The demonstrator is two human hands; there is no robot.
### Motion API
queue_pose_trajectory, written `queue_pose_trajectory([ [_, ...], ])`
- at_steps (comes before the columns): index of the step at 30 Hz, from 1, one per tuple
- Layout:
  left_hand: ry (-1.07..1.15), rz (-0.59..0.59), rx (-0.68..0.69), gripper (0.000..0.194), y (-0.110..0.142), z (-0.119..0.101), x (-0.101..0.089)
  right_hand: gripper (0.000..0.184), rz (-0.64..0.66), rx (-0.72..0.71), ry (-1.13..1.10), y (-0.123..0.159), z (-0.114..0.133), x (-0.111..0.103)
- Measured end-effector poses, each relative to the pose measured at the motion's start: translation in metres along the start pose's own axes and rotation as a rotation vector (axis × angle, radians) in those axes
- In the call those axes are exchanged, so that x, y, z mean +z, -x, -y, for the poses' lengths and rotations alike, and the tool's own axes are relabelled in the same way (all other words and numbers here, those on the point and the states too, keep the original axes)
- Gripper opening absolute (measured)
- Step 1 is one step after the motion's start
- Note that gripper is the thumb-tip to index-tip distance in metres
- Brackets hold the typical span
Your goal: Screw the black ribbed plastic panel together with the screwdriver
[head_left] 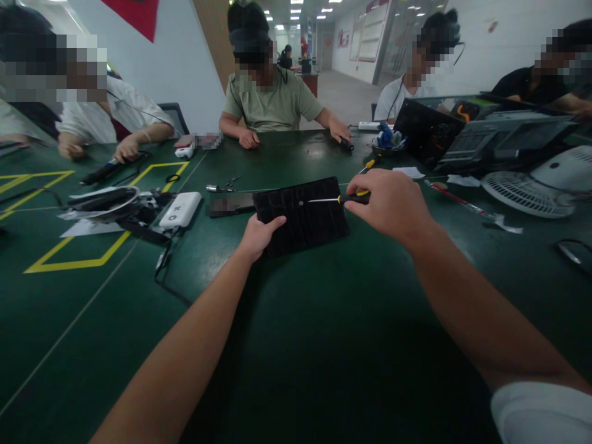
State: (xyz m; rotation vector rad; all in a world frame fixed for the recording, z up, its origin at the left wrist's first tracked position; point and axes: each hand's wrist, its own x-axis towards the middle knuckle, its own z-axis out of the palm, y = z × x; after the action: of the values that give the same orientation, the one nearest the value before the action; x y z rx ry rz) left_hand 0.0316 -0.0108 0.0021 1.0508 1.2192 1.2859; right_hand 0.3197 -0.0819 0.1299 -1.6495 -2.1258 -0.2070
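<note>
My left hand (259, 237) grips the left edge of a flat black rectangular panel (303, 225), thumb on its face. The panel is held tilted up over the green table, its ribbed or slotted side toward me. In my right hand (388, 200) is a screwdriver (354, 198) with a black and yellow handle. Its thin metal shaft points left across the panel, with the tip at or close to a small round silver screw (301, 203) near the panel's middle. Whether the tip touches the screw I cannot tell. Behind the panel lies a dark flat object (231, 205), partly hidden.
Small metal parts (226, 185) and another yellow-handled screwdriver (369, 165) lie beyond the panel. A white power bank (181, 209) and a cabled headset (108, 203) sit left. To the right are a white fan (531, 185) and a computer case (499, 139). Several people sit around the table (324, 345).
</note>
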Motion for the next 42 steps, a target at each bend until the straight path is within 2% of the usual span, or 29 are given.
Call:
queue_pose_trajectory([
  [11,-0.010,-0.009,0.009,0.047,-0.005,0.006,-0.004,0.016,-0.039,-0.025,-0.005,0.001,0.002,0.002],
  [21,-0.019,0.003,0.011,0.045,-0.003,0.004,-0.003,0.016,-0.025,-0.050,0.004,0.002,0.011,0.005],
  [42,-0.009,-0.003,0.003,0.040,-0.002,0.002,-0.002,0.015,-0.002,-0.044,0.019,0.002,0.012,0.007],
])
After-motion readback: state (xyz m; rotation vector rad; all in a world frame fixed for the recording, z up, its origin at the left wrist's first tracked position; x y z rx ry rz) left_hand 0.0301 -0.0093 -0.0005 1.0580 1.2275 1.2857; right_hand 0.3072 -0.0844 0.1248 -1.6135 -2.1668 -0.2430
